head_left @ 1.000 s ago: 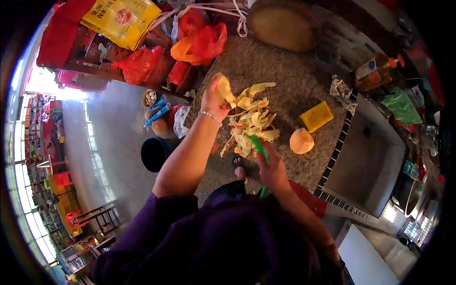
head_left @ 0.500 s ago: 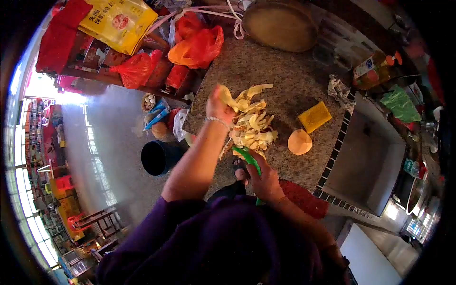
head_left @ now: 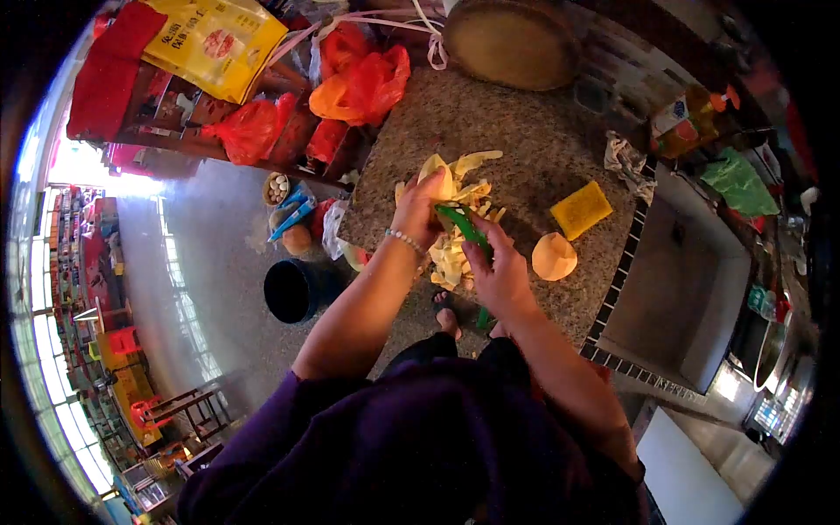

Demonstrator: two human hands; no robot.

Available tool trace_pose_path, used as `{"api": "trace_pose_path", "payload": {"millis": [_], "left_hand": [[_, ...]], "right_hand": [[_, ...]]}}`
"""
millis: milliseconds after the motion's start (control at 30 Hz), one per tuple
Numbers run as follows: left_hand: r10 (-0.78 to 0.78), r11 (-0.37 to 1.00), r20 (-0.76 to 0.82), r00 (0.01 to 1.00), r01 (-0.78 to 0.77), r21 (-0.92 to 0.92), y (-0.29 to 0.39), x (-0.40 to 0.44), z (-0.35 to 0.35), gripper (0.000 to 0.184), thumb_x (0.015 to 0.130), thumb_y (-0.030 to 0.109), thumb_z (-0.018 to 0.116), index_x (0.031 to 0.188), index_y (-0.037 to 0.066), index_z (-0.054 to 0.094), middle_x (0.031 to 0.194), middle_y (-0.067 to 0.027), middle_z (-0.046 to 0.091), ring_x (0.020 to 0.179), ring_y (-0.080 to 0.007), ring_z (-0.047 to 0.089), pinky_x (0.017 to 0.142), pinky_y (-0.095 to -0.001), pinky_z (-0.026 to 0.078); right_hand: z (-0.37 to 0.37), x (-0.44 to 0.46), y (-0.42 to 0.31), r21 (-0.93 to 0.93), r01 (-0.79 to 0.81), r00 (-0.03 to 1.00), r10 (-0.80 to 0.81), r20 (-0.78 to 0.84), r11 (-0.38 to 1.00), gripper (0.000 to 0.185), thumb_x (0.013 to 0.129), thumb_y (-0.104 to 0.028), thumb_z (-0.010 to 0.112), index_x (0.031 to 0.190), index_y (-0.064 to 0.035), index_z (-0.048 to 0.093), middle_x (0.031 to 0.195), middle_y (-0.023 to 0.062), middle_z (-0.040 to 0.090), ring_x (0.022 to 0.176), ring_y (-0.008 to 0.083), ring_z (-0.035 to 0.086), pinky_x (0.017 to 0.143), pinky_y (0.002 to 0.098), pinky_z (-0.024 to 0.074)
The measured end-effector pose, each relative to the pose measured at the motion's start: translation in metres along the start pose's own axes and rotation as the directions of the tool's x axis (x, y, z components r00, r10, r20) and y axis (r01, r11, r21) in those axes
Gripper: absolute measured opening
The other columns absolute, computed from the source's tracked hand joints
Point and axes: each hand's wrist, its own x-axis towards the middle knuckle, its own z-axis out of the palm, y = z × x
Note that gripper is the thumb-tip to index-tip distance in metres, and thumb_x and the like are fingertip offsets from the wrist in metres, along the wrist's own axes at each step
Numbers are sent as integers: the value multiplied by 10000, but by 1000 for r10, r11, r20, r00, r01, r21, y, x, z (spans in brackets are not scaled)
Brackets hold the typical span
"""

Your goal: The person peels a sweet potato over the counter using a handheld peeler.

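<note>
My left hand (head_left: 418,214) curls round pale yellow piece (head_left: 437,178) above desk (head_left: 525,131), over heap of peelings (head_left: 451,265); my fingers hide part of piece. My right hand (head_left: 502,269) grips green tool (head_left: 464,225), tip close by left hand; can't tell if it touches piece. Pale orange lump (head_left: 554,256) sits right of heap, just beside yellow sponge (head_left: 581,211).

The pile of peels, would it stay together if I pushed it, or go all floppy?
The peels look like thin, curled strips, so each is probably light and bendy. They overlap in a loose heap on the counter, so a push would likely scatter some rather than move them together.
</note>
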Motion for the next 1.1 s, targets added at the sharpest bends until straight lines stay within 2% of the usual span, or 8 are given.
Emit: {"api": "trace_pose_path", "payload": {"millis": [167,267,333,400,433,667,933,1100], "left_hand": [[75,992,-246,966,-98,-84,-39,35,-37,283,823,379,639,988,158,578,866,-30,601,685,-181,575,575,-336,466],[-76,902,-369,926,-95,-422,14,35,-37,257,821,376,643,954,162,589,887,-35,583,750,-197,569,631,-356,468],[-50,880,-170,984,-37,-474,30,24,-40,318,822,382,647,997,127,576,908,-57,585,821,-222,559,679,-357,482],[-80,849,-29,996,53,-525,37,10,-29,363,827,372,647,1063,112,556,929,-71,590,851,-236,562,700,-365,493],[-101,878,3,995,91,-470,31,7,-28,414,855,417,594,1108,92,555,988,-93,599,860,-257,583,714,-386,508],[-159,933,224,961,220,-285,-1,-23,-23,537,869,592,475,1097,113,561,1009,-72,621,854,-230,606,697,-397,522],[-136,982,250,959,164,-93,-6,-30,-15,398,927,479,460,1052,116,564,942,-65,634,765,-187,631,582,-343,526],[-64,996,22,998,65,-56,-8,-23,-14,413,908,488,492,1055,109,566,885,-46,639,760,-172,627,589,-325,515]], "right_hand": [[-5,-31,-4,-152,-34,990,55,132,988,380,888,-177,576,1250,-96,498,1017,238,625,936,383,620,731,428,514],[0,-63,26,-133,84,994,-74,79,988,396,882,-168,577,1260,-87,489,931,213,638,873,385,631,702,423,523],[-16,-55,54,-35,28,996,-25,86,999,411,895,-187,570,1287,-100,481,808,137,623,719,290,647,651,376,524],[-39,-26,31,307,-545,834,467,294,780,414,904,-206,566,1297,-106,481,764,104,604,644,222,633,619,342,518],[-39,-19,38,120,-467,863,422,276,876,393,919,-236,552,1288,-110,500,789,100,615,586,149,597,578,302,493],[-27,-3,26,109,-253,961,237,144,961,375,912,-263,553,1246,-93,532,972,150,640,798,235,641,689,349,484],[-6,36,3,-109,23,995,-34,-95,994,376,910,-267,564,1223,-62,523,906,174,639,790,266,648,676,362,496],[3,-5,-12,-74,-14,999,12,-39,997,321,915,-195,550,1206,-61,531,988,205,639,866,316,656,710,358,504]]}}
